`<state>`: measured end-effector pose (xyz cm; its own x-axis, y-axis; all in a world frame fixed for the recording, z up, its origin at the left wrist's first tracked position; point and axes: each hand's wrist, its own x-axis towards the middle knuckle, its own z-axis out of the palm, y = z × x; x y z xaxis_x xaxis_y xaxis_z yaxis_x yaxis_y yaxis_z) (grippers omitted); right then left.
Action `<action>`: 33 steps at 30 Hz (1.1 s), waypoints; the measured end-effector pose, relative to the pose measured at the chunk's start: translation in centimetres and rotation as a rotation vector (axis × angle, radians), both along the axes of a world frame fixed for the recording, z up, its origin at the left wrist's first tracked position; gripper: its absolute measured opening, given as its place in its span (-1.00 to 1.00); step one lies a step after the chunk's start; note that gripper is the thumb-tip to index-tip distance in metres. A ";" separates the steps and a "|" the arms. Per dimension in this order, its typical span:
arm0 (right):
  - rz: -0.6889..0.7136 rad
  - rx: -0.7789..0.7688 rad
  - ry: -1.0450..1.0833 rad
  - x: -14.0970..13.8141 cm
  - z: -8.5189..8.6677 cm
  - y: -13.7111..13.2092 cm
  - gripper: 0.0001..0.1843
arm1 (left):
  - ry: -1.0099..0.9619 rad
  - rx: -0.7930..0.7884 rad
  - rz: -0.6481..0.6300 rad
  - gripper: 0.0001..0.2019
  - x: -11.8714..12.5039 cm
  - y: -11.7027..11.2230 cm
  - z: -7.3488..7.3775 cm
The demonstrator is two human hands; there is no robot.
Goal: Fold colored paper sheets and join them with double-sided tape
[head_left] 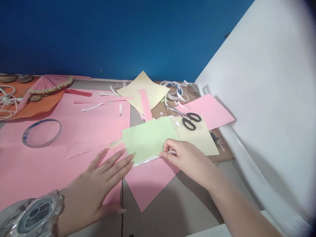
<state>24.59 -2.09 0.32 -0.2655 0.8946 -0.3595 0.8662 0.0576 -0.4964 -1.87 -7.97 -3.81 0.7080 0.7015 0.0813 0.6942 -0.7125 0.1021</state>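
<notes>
A light green sheet of paper lies in the middle of the table on pink paper. My left hand lies flat and open, its fingertips pressing the sheet's lower left corner; a watch sits on that wrist. My right hand is closed in a pinch on a white tape strip that runs along the sheet's bottom edge.
Black-handled scissors rest on a cream sheet just behind my right hand. A tape ring lies on the big pink sheet at left. More pink and cream papers, white strips and a folded fan sit farther back. A white board leans at right.
</notes>
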 end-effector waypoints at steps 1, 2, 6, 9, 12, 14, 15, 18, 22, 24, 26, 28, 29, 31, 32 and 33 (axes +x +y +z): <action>-0.006 0.005 0.000 -0.1 0.1 -0.1 -0.73 | -0.004 0.002 -0.004 -0.23 0.0 0.0 -0.1; -0.012 0.008 -0.001 -0.1 0.1 -0.2 -0.74 | -0.008 0.005 -0.008 -0.22 0.0 0.0 -0.2; 0.008 0.038 -0.012 -0.1 0.1 -0.6 -0.76 | -0.028 0.016 -0.032 -0.20 -0.3 0.0 -0.3; 0.049 0.034 0.004 -0.1 0.0 -0.7 -0.78 | -0.054 0.031 -0.067 -0.18 -0.5 0.2 0.0; 0.071 0.023 0.036 -0.3 0.1 -0.9 -0.78 | -0.042 0.005 -0.093 -0.17 -0.5 0.3 0.3; 0.078 0.019 0.052 -0.5 0.3 -0.9 -0.78 | -0.018 -0.031 -0.095 -0.17 -0.4 0.2 0.3; 0.080 0.018 0.055 -0.6 0.3 -1.0 -0.78 | -0.005 -0.049 -0.090 -0.17 -0.3 0.2 0.3; 0.071 0.014 0.051 -0.8 0.5 -0.9 -0.78 | 0.029 -0.084 -0.066 -0.12 -0.3 0.1 0.1; 0.055 0.012 0.029 -0.8 0.4 -0.8 -0.77 | 0.051 -0.101 -0.047 -0.10 -0.3 0.0 -0.1; 0.060 0.020 0.012 -0.8 0.4 -0.7 -0.78 | 0.053 -0.103 -0.039 -0.11 -0.3 0.0 -0.1; 0.070 0.027 -0.004 -0.9 0.4 -0.7 -0.78 | 0.051 -0.104 -0.036 -0.11 -0.2 0.0 0.0; 0.082 0.039 -0.021 -1.1 0.3 -0.7 -0.78 | 0.047 -0.103 -0.035 -0.12 -0.2 0.0 0.0; 0.088 0.047 -0.030 -1.2 0.3 -0.7 -0.78 | 0.046 -0.102 -0.033 -0.12 -0.2 -0.1 0.0; 0.103 0.066 -0.050 -1.3 0.2 -0.7 -0.77 | 0.045 -0.102 -0.032 -0.12 -0.2 -0.1 0.0; 0.112 0.075 -0.059 -1.3 0.1 -0.7 -0.77 | 0.045 -0.102 -0.030 -0.12 -0.2 -0.1 0.0; 0.120 0.081 -0.068 -1.4 0.1 -0.7 -0.77 | 0.044 -0.102 -0.028 -0.12 -0.2 -0.1 0.0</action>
<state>23.24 -2.77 0.39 -0.3496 0.8848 -0.3081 0.8822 0.2001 -0.4262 -2.05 -8.04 -3.82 0.7287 0.6845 -0.0213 0.6796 -0.7190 0.1452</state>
